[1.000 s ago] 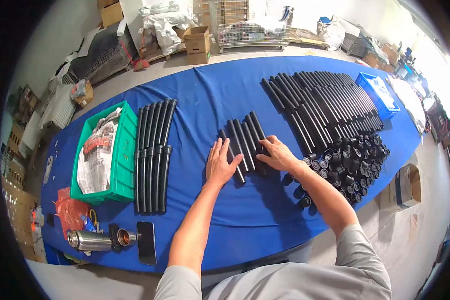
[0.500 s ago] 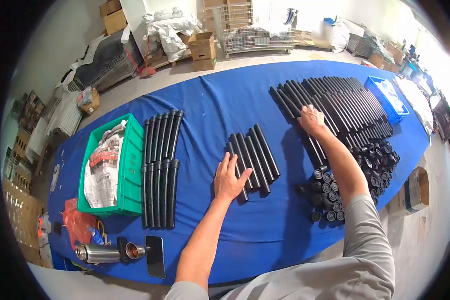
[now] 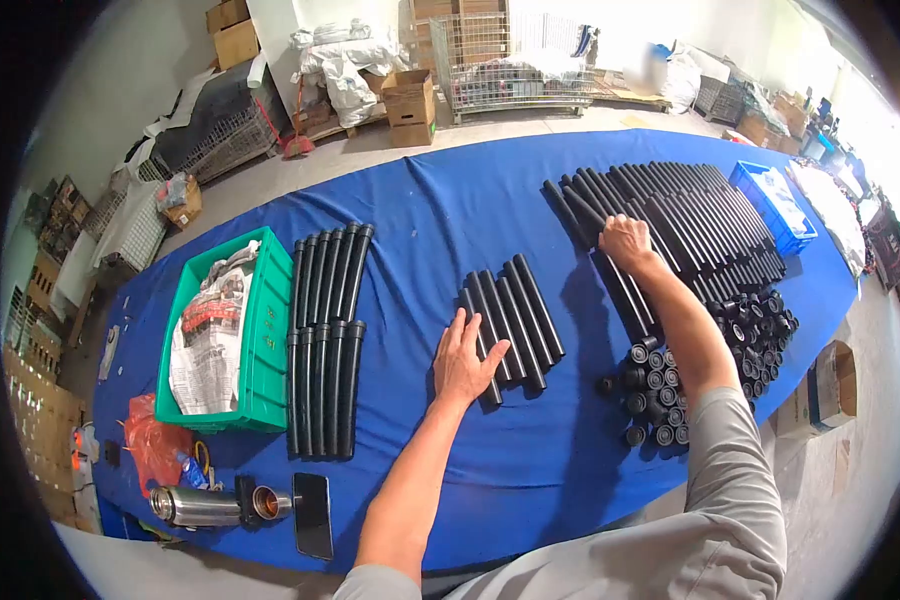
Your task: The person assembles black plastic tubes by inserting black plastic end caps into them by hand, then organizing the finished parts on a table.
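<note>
My left hand lies with spread fingers against the left edge of a small group of black tubes in the middle of the blue-covered table. Farther right, my right hand has its fingers curled round the end region of a black tube, at the left side of a large stack of black tubes. Round black caps stand in a cluster below that stack, beside my right forearm. Two rows of capped black tubes lie on the left.
Left of the capped tubes stands a green crate with newspaper inside. A phone, a steel flask and a red plastic bag are at the near left. A blue bin sits at the far right.
The whole view has shifted slightly. Both hands keep nearly the same places, and a tube at my right hand now lies at a different slant, its upper end farther left.
</note>
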{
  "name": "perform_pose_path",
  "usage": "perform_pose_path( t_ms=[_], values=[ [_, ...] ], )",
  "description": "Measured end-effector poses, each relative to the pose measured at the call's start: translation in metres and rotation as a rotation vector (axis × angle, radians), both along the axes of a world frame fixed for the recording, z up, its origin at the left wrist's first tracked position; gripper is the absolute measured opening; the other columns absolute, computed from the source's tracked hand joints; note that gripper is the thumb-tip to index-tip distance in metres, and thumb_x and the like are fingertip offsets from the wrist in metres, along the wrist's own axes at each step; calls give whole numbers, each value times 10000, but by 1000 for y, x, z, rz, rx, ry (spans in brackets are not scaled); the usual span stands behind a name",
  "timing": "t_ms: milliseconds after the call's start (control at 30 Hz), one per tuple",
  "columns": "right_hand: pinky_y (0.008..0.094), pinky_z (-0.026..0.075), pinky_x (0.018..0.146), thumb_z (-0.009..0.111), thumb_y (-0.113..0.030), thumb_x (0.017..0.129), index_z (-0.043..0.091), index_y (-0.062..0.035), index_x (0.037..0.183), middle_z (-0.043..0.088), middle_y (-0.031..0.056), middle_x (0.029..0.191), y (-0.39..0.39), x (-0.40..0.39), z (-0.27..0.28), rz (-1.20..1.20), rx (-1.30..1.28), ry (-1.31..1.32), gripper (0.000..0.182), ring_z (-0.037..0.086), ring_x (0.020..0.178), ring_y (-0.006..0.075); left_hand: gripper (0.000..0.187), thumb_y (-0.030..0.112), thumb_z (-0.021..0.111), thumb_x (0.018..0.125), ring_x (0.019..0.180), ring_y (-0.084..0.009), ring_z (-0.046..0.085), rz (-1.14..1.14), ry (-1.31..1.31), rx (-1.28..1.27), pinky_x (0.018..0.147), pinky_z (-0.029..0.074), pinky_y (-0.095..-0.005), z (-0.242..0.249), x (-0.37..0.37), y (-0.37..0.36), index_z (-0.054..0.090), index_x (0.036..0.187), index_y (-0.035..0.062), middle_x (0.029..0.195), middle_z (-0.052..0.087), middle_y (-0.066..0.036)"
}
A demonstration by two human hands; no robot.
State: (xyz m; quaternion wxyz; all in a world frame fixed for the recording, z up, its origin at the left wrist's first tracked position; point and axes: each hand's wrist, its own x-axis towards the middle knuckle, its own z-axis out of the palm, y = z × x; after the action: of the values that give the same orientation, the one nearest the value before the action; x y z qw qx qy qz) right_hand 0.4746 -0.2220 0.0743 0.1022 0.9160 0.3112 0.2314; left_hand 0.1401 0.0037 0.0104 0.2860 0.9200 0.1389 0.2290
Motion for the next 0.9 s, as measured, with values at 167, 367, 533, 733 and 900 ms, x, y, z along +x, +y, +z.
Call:
perform_pose_path(
  t_ms=[167, 367, 533, 733, 900],
  values=[
    [451, 602, 711, 611, -272, 954, 671, -12, 967, 717, 158, 934, -5, -11, 33, 45, -20, -31, 267, 753, 866, 302, 821, 666, 598, 938, 1386, -452, 486, -1, -25, 11, 1152, 405, -505, -2, 3, 0, 561, 1435, 13, 1544, 463, -268],
    [480, 602, 751, 622, -377, 977, 672, -5, 1011, 714, 180, 983, 1, -80, 44, 75, 44, 116, 377, 748, 893, 336, 804, 644, 603, 942, 1369, -450, 500, 3, -31, 18, 1146, 409, -495, -1, 1, -1, 568, 1429, 5, 1519, 480, -290],
    [462, 607, 704, 634, -356, 950, 689, -14, 943, 729, 167, 888, 15, -107, 3, 90, 95, 121, 346, 760, 809, 331, 804, 654, 592, 942, 1389, -441, 483, 10, -8, 10, 1155, 400, -492, -2, 1, -2, 562, 1445, 27, 1534, 473, -272],
    [479, 590, 764, 621, -371, 930, 754, -18, 843, 764, 186, 890, 14, -137, 3, -34, 16, 504, 386, 758, 864, 354, 813, 674, 586, 940, 1397, -444, 476, 12, -15, 11, 1159, 394, -501, -5, 3, 1, 561, 1443, 35, 1557, 454, -256],
    [461, 598, 805, 637, -356, 881, 797, -50, 929, 776, 166, 952, -5, -149, 8, -50, -149, 536, 348, 760, 921, 344, 832, 694, 566, 941, 1407, -445, 466, 4, -4, -7, 1165, 384, -497, 0, 2, -1, 568, 1437, 27, 1552, 456, -267]
  ],
)
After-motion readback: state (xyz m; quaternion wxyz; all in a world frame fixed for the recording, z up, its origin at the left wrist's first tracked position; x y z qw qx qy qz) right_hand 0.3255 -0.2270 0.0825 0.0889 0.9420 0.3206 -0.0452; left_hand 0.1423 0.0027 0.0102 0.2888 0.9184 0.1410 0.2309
